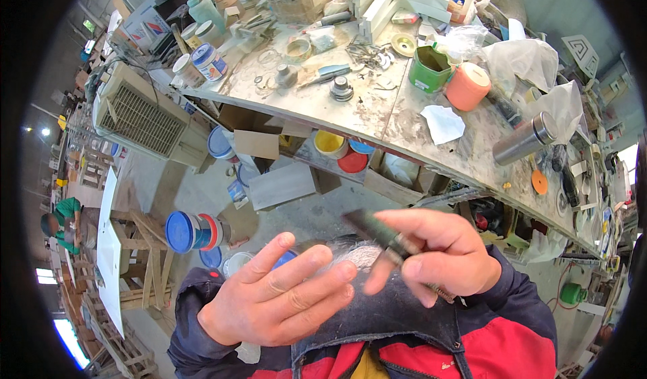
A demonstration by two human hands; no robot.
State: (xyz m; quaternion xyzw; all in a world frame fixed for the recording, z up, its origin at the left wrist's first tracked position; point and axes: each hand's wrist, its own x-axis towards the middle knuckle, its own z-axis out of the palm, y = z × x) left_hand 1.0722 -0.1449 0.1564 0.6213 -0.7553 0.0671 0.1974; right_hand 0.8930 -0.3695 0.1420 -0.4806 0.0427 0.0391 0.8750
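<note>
My right hand (448, 254) is closed round a dark, narrow tool (379, 233). Motion blurs this tool, so I cannot make out its exact kind; its dark end points up and to the left. Just left of it, my left hand (276, 301) is held up with its fingers stretched out and nothing in them. The two hands are close together but apart, in front of my dark and red jacket (492, 345), below the near edge of the workbench (269, 99).
On the dusty bench are a green tin (430, 69), an orange-pink roll (468, 86), a steel flask (526, 140) and a torn white sheet (443, 124). Cardboard boxes (283, 185) and paint buckets (180, 231) stand below. A person in green (67, 217) is at far left.
</note>
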